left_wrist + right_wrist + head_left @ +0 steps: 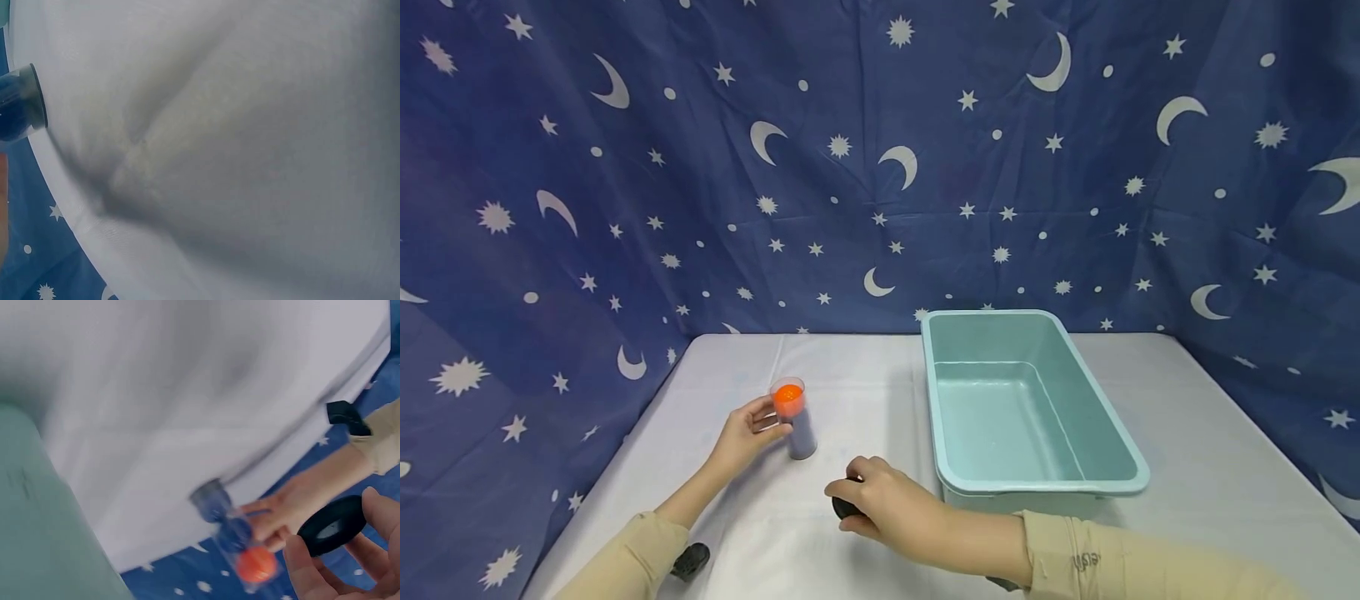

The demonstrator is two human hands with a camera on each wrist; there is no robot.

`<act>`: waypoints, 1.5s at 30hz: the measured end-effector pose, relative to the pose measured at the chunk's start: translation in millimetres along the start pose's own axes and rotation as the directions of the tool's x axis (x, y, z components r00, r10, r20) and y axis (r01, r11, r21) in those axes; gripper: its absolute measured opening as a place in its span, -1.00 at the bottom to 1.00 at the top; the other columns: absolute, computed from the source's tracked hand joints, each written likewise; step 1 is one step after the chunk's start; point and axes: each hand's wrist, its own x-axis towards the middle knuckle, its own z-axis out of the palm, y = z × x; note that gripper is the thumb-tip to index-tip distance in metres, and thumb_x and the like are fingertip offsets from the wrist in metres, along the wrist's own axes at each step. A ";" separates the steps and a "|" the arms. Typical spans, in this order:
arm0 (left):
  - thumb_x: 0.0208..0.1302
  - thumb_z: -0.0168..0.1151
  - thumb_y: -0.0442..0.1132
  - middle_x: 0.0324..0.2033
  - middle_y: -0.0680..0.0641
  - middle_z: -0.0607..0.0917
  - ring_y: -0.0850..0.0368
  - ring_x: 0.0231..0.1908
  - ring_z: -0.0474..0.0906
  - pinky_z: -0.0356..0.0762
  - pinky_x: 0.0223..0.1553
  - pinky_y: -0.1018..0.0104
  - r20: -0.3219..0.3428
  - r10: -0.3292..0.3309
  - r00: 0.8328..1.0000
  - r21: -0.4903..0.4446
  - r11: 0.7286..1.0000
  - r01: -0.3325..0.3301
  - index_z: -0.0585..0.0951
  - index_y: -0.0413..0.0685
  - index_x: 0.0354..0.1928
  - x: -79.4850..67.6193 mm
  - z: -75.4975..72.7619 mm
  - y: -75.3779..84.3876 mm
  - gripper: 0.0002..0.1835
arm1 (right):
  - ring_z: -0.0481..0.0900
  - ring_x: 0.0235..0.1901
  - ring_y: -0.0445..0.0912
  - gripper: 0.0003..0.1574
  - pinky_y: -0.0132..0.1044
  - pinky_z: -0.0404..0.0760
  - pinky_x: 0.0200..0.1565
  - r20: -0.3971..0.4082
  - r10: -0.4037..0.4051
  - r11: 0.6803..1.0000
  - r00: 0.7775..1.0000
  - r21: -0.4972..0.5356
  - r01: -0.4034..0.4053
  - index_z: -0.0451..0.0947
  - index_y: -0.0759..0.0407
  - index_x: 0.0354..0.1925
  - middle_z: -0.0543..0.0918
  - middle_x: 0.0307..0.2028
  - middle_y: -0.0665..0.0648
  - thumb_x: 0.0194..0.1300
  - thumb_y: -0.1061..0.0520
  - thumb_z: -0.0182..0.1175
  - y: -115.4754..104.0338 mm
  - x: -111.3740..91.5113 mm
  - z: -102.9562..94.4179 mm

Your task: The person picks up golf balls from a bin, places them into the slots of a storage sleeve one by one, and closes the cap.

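My left hand [748, 433] holds a clear tube [802, 435] around its side, thumb and fingers on either side. An orange ball [788, 395] sits at the tube's upper end, which looks uncapped. Blue balls [232, 532] show below it in the right wrist view. Only the tube's lower end [39, 94] shows in the left wrist view, at or just above the cloth. Nearer the front, my right hand [898, 510] pinches a round black lid [331, 525] by its edge, apart from the tube.
A pale teal tub [1120, 433] stands to the right of both hands, with no contents visible. White cloth [857, 375] covers the table. A blue curtain with moons and stars [865, 167] hangs behind and at the sides. A black device [691, 561] is at my left wrist.
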 end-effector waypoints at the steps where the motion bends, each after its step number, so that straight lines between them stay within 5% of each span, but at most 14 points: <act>1: 0.08 0.32 -0.43 0.02 -0.43 0.58 0.00 -0.08 0.66 0.61 -0.05 0.32 -0.001 -0.001 1.000 0.002 1.000 0.001 0.45 -0.44 0.13 0.3 -0.2 0.0 -0.47 | 0.47 -0.30 -0.20 -0.66 -0.57 0.48 -0.23 0.014 -0.002 1.000 1.000 0.011 0.002 0.58 0.06 -0.06 0.55 -0.25 0.03 0.17 0.05 0.31 -2.5 0.1 -5.0; 8: 0.09 0.32 -0.43 0.00 -0.45 0.58 0.17 -0.15 0.68 0.62 -0.11 0.39 0.004 0.004 1.000 -0.006 1.000 -0.004 0.44 -0.46 0.12 1.4 -0.7 -2.7 -0.47 | 0.45 -0.35 -0.30 -0.65 -0.67 0.42 -0.30 0.076 0.005 0.986 0.997 0.167 -0.017 0.57 0.10 -0.06 0.59 -0.26 0.02 0.17 0.07 0.32 -12.6 5.8 -43.0; 15: 0.09 0.32 -0.44 -0.02 -0.47 0.58 0.40 -0.20 0.63 0.60 -0.14 0.49 0.004 0.037 0.999 -0.008 0.999 -0.037 0.44 -0.49 0.11 3.0 -1.6 -3.8 -0.48 | 0.48 -0.37 -0.28 -0.64 -0.60 0.50 -0.27 0.061 0.028 0.962 0.998 0.271 -0.044 0.55 0.14 -0.07 0.60 -0.30 0.01 0.16 0.09 0.33 3.9 27.5 -68.2; 23: 0.08 0.33 -0.42 -0.03 -0.43 0.60 0.31 -0.18 0.66 0.62 -0.12 0.43 -0.014 0.020 1.000 0.003 1.000 -0.020 0.47 -0.46 0.09 4.2 -2.4 -2.0 -0.49 | 0.61 -0.44 -0.22 -0.65 -0.51 0.56 -0.36 0.154 0.177 0.871 0.972 0.434 -0.228 0.57 0.15 -0.08 0.68 -0.31 0.13 0.14 0.13 0.34 40.2 67.0 -79.7; 32: 0.08 0.31 -0.47 -0.05 -0.49 0.59 0.50 -0.23 0.59 0.58 -0.16 0.54 -0.005 0.028 1.000 -0.042 0.999 -0.028 0.45 -0.51 0.07 3.0 -1.2 -1.1 -0.51 | 0.72 -0.30 -0.09 -0.60 -0.39 0.64 -0.21 0.207 0.200 0.797 0.958 0.534 -0.282 0.55 0.21 -0.01 0.68 -0.22 0.23 0.16 0.18 0.32 65.0 107.6 -75.6; 40: 0.08 0.31 -0.46 -0.07 -0.49 0.60 0.52 -0.23 0.58 0.58 -0.16 0.55 -0.005 0.024 1.000 -0.045 0.999 -0.024 0.46 -0.52 0.08 1.2 -2.1 -1.5 -0.51 | 0.63 -0.41 -0.14 -0.69 -0.48 0.53 -0.39 0.171 0.201 0.851 0.965 0.457 -0.258 0.47 0.19 -0.22 0.68 -0.34 0.16 0.13 0.09 0.34 66.6 135.8 -61.2; 45: 0.09 0.32 -0.45 -0.07 -0.49 0.60 0.51 -0.22 0.58 0.57 -0.15 0.56 0.004 0.027 1.000 -0.044 0.999 -0.027 0.45 -0.52 0.08 -0.5 -1.6 -2.2 -0.50 | 0.47 -0.51 -0.24 -0.67 -0.54 0.39 -0.46 0.121 0.216 0.869 0.969 0.429 -0.247 0.41 0.17 -0.35 0.51 -0.50 0.01 0.07 0.10 0.38 67.5 149.9 -46.4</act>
